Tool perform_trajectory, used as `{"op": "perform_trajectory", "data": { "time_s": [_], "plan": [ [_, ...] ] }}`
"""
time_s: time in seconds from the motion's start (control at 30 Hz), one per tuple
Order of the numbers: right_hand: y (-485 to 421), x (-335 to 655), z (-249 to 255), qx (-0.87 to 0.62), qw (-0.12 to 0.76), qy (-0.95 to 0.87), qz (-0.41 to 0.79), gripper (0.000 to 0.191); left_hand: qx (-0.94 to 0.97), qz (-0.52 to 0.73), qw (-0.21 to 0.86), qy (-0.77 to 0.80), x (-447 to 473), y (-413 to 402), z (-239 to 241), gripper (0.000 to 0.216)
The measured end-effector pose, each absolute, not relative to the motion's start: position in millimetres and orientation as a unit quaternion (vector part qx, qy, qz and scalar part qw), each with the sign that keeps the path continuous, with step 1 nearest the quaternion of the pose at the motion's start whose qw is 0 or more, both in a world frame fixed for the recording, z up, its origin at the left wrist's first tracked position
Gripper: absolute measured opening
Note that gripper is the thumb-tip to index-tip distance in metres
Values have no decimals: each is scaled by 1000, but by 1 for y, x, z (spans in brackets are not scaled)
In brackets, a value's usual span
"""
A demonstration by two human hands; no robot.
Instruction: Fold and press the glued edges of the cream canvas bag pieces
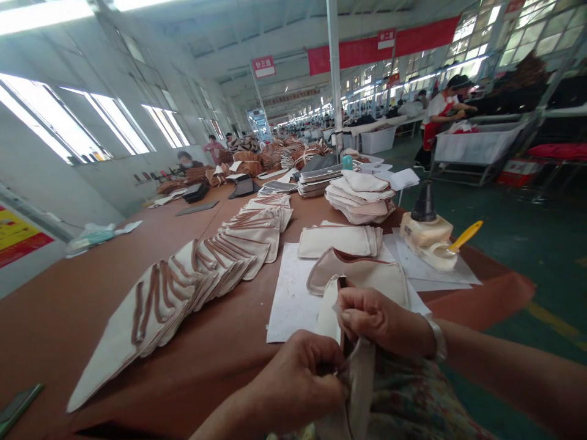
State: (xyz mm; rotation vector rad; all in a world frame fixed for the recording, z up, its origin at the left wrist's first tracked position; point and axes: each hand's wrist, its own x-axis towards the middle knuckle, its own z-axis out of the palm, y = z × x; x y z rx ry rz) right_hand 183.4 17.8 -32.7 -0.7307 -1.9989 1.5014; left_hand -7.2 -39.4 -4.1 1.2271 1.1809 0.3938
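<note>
My left hand [298,379] and my right hand [380,321] both pinch a cream fabric piece [342,311] with brown trim, held upright at the near edge of the brown table [82,305]. The left hand's fingers are closed on its lower part, the right hand's fingers are closed on its upper edge. A silver bracelet [438,336] sits on my right wrist. Just beyond lies another cream piece with brown edging [367,272] on a white paper sheet [291,299].
A long fanned row of cream pieces with brown strips [202,269] runs along the table's left. Stacks of cream pieces [362,195] and a glue pot with a yellow-handled brush [431,235] stand further back. Other workers [440,116] are at distant tables.
</note>
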Motion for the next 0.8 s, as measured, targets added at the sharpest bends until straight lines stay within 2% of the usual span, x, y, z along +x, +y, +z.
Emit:
{"op": "perform_trajectory", "data": {
  "time_s": [0.03, 0.1, 0.2, 0.3, 0.43, 0.53, 0.6, 0.7, 0.8],
  "plan": [
    [19, 184, -32, -261, 246, -697, 620, 23, 526, 181, 647, 521, -8, -40, -4, 8],
    [20, 188, -29, -230, 225, -668, 671, 28, 488, 204, 668, 524, -10, -40, -4, 9],
    [17, 198, -21, -202, 220, -723, 623, 30, 437, 237, 689, 528, -11, -40, -4, 13],
    [14, 203, -15, -173, 237, -804, 518, 27, 416, 269, 691, 526, -10, -41, -3, 14],
    [11, 200, -16, -115, 299, -905, 281, 11, 409, 288, 691, 521, -7, -41, -3, 14],
    [10, 199, -20, -80, 286, -947, 125, 12, 406, 285, 694, 522, -6, -41, -3, 13],
    [7, 199, -21, -72, 264, -958, 86, 12, 414, 277, 688, 528, -6, -41, -3, 13],
    [0, 196, -21, -125, 266, -948, 120, 12, 481, 246, 655, 528, -4, -43, -3, 11],
    [-4, 189, -24, -220, 288, -883, 299, 11, 561, 203, 618, 512, -3, -45, -4, 8]
  ]
}}
